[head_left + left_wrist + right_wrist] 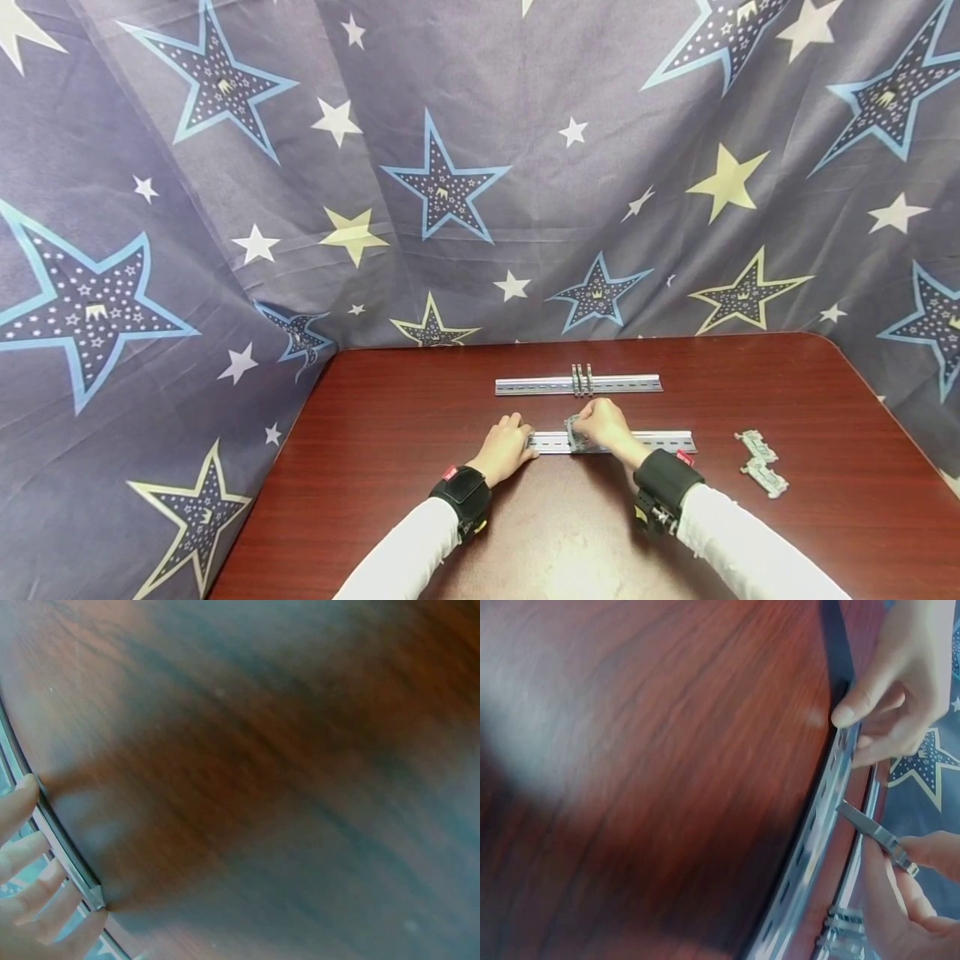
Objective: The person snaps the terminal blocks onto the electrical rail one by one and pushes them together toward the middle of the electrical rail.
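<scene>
My left hand (504,450) grips the left end of the nearer slotted metal DIN rail (663,442), thumb along the near edge and fingers across the far one. In the left wrist view the fingers (34,889) lie over the rail's end. My right hand (603,423) pinches a grey terminal block (877,832) between thumb and fingers. Tilted, the block's lower end is right at the rail's far edge in the right wrist view. From the head view, the block overlaps the rail left of its middle, partly hidden by the fingers.
Behind lies a second DIN rail (528,387) carrying several upright terminal blocks (581,380). Two loose terminal blocks (759,448) lie to the right on the brown table (397,417). A star-patterned cloth (450,275) hangs along the table's back and left side.
</scene>
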Demonstrator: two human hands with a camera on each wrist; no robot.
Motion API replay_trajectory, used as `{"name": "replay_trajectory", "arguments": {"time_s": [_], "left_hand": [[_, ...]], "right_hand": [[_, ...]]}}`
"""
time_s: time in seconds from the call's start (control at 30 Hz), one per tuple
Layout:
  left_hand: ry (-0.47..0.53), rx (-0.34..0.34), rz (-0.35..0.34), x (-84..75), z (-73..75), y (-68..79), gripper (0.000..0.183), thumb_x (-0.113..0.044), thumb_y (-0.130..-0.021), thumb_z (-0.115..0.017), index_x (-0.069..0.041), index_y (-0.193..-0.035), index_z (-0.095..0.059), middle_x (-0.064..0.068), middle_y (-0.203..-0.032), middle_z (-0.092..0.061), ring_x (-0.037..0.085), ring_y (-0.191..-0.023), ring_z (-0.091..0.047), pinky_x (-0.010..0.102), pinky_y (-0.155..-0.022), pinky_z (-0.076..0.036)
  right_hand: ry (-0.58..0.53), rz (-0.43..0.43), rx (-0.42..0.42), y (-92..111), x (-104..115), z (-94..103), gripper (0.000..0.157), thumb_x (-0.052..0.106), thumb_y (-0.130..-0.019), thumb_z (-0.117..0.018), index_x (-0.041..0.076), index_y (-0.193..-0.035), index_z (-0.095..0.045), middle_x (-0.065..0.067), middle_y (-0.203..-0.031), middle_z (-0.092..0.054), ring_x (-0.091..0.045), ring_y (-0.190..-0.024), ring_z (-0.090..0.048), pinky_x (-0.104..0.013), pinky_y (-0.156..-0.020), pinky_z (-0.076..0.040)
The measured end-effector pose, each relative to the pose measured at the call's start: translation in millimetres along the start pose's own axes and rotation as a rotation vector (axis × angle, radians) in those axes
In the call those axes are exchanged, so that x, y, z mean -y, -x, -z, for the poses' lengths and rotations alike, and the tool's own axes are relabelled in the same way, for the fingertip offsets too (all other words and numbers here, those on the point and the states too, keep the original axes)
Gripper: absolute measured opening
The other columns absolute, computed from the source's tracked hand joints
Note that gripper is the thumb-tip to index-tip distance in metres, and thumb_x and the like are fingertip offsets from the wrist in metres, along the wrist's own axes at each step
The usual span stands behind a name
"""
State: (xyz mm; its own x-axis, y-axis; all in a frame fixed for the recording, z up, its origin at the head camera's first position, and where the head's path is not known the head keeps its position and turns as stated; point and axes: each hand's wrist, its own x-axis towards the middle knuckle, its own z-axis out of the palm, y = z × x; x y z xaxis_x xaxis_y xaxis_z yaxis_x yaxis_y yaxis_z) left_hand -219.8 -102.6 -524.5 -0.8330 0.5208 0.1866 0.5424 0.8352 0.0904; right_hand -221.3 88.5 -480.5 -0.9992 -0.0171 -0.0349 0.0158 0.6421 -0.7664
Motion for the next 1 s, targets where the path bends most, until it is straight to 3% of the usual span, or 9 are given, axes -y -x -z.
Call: {"name": "replay_trajectory", "arguments": {"time_s": [0.33, 0.77, 1.0], "left_hand": [[-0.005, -0.005, -0.005, 0.7, -2.0, -0.3, 0.029, -0.03, -0.071, -0.07, -0.009, -0.091, -0.065, 0.003, -0.082, -0.048, 0.019, -0.076, -0.048, 0.03, -0.061, -0.04], [-0.017, -0.009, -0.013, 0.1, -0.4, -0.5, 0.029, -0.03, -0.071, -0.07, -0.009, -0.091, -0.065, 0.002, -0.08, -0.048, 0.019, -0.076, -0.048, 0.03, -0.061, -0.041], [-0.008, -0.022, -0.015, 1.2, -2.2, 0.0, 0.029, -0.03, -0.071, -0.07, -0.009, -0.091, -0.065, 0.002, -0.081, -0.048, 0.019, -0.076, -0.048, 0.029, -0.06, -0.041]], "right_hand": [[0.026, 0.007, -0.009, 2, 4, -19.3, 0.005, 0.007, -0.062, -0.063, 0.002, -0.062, -0.063, -0.002, -0.059, -0.059, -0.015, -0.056, -0.052, -0.029, -0.057, -0.043], [0.0, 0.037, -0.068, 4, 3, -32.9, 0.007, 0.007, -0.06, -0.062, 0.002, -0.062, -0.059, -0.006, -0.059, -0.058, -0.019, -0.055, -0.054, -0.032, -0.056, -0.043], [0.059, 0.112, -0.092, -60, -86, -98.5, 0.017, 0.02, -0.063, -0.067, 0.008, -0.057, -0.056, -0.005, -0.056, -0.054, -0.022, -0.054, -0.051, -0.035, -0.052, -0.04]]}}
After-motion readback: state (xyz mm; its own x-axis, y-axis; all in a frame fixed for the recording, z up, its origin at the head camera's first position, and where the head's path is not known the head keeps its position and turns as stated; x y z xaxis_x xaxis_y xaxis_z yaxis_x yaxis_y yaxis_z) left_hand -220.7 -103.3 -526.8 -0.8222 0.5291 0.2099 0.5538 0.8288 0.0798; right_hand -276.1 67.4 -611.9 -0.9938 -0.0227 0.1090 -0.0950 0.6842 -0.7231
